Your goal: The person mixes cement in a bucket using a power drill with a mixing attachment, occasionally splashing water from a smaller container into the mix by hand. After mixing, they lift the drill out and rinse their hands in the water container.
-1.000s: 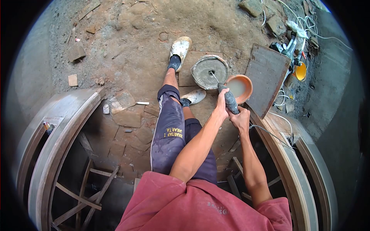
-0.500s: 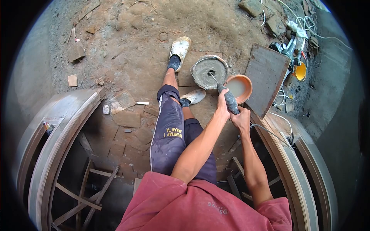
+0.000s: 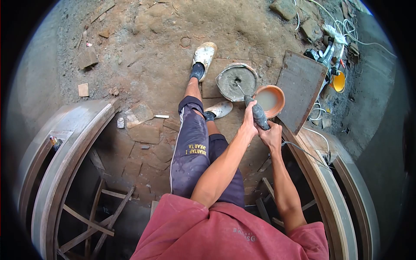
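Observation:
Both my hands are closed around a grey, mortar-smeared power drill [image 3: 259,115], which tilts forward and away from me. My left hand [image 3: 248,122] grips the near left side of its body. Behind it, my right hand [image 3: 271,135] wraps the rear end, where a cable trails off to the right. From the drill's front, a thin mixing rod [image 3: 241,89] runs down into wet grey mortar [image 3: 234,81] inside a round bucket [image 3: 219,90]. The rod's lower end is hidden in the mortar. Close beside the drill stands an orange bucket [image 3: 282,100] of cloudy water.
A dark board [image 3: 300,89] lies right of the buckets. Beyond it are a yellow pail [image 3: 338,81], tools and tangled white cables [image 3: 349,28]. Curved frames [image 3: 78,156] flank me on both sides. My shoe [image 3: 203,60] is left of the mortar bucket; broken slabs [image 3: 144,133] litter the ground.
The mortar's surface has turned from a smooth ring around a round hole to a rougher, lumpier swirl. My grip on the drill is the same; the view has shifted slightly.

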Available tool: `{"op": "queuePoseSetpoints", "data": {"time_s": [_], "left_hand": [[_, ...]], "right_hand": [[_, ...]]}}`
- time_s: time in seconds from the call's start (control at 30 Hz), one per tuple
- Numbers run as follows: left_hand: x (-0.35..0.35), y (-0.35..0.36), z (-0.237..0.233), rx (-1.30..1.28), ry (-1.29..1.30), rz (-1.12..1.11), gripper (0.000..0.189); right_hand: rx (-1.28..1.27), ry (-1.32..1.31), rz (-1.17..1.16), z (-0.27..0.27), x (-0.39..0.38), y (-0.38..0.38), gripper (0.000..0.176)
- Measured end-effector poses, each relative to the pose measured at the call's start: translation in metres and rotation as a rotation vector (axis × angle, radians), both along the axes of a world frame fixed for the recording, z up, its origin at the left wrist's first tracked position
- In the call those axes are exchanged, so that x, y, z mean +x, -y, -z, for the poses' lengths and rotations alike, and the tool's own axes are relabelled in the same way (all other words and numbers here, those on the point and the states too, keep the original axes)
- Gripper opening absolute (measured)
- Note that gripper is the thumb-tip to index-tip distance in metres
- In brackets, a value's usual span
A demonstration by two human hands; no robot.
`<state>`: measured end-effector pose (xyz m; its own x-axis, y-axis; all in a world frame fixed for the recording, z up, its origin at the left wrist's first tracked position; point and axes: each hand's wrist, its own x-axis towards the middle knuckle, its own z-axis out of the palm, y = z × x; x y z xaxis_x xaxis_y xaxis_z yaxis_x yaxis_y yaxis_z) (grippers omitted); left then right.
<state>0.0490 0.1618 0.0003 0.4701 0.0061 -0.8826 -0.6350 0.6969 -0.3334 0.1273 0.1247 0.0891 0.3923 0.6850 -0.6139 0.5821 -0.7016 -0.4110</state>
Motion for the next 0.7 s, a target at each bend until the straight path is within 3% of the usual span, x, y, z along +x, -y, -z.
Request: {"op": "queuePoseSetpoints", "data": {"time_s": [0.13,0.2,0.47,0.57,0.7], "left_hand": [[-0.004,-0.001,-0.028,-0.014,-0.024,0.052,0.041],[-0.007,0.006,-0.04,-0.016,-0.003,0.084,0.041],[-0.011,0.018,-0.102,-0.033,0.101,0.193,0.04],[-0.008,0.017,-0.083,-0.022,0.098,0.178,0.041],[-0.004,0.005,-0.015,-0.02,0.127,0.152,0.041]], "right_hand": [[-0.009,-0.023,0.004,-0.019,-0.003,0.006,0.032],[0.08,-0.013,0.023,-0.034,-0.009,0.011,0.029],[0.051,0.034,0.099,-0.096,-0.018,0.031,0.026],[0.115,0.037,0.104,-0.077,-0.017,0.029,0.027],[0.191,0.067,0.054,-0.013,-0.013,0.022,0.03]]}}
